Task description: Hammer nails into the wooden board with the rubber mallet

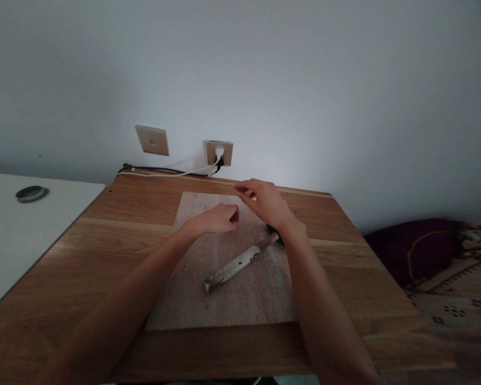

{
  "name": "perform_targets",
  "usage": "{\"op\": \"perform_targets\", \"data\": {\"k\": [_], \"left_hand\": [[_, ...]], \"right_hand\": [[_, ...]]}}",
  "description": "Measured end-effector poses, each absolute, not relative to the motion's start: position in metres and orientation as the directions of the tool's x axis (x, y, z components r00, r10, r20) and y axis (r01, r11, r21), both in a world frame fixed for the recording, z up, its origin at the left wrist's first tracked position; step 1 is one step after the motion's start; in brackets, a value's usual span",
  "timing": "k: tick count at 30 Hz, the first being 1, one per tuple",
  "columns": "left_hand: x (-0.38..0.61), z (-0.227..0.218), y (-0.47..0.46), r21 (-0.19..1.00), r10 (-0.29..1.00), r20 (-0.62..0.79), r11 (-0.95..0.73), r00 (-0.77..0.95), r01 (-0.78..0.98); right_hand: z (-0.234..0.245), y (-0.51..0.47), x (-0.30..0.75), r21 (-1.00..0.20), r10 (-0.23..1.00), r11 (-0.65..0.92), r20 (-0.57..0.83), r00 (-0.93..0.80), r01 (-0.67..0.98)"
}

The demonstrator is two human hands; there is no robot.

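Note:
My left hand (pixel 221 218) is curled closed just above a pale board (pixel 196 307) lying on the wooden table. Whatever its fingers hold, if anything, is hidden. Higher and to the right, near the board's far edge, my right hand (pixel 266 200) is bent at the wrist with thumb and fingertips drawn together in a pinch. Nothing large enough to name shows between them. Below both hands a hammer (pixel 240 262) rests diagonally on the board, its handle worn and whitish. My right forearm partly covers its dark head.
The wooden table (pixel 120 256) stands against a wall with a socket (pixel 212 152) and a second wall plate (pixel 152 140). White and black cables run along its back edge. At left is a white surface (pixel 24 230) with a dark round grommet (pixel 32 193). Patterned cloth (pixel 457 310) lies at right.

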State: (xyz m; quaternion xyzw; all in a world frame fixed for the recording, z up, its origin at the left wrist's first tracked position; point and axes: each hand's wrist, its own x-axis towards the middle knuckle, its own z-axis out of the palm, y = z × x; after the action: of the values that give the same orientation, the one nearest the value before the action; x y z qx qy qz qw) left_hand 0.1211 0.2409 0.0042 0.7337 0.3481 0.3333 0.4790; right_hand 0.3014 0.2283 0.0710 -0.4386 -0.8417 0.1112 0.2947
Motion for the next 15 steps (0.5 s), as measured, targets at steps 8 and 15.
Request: {"op": "perform_targets", "data": {"k": [8, 15], "left_hand": [[0.123, 0.000, 0.233, 0.891, 0.775, 0.086, -0.342, 0.627, 0.300], [0.127, 0.005, 0.226, 0.848, 0.740, 0.185, -0.453, 0.647, 0.276]], "right_hand": [[0.071, 0.228, 0.300, -0.431, 0.811, 0.581, 0.380, -0.445, 0.690], [0.072, 0.228, 0.300, -0.452, 0.815, 0.577, 0.366, -0.449, 0.680]]}}
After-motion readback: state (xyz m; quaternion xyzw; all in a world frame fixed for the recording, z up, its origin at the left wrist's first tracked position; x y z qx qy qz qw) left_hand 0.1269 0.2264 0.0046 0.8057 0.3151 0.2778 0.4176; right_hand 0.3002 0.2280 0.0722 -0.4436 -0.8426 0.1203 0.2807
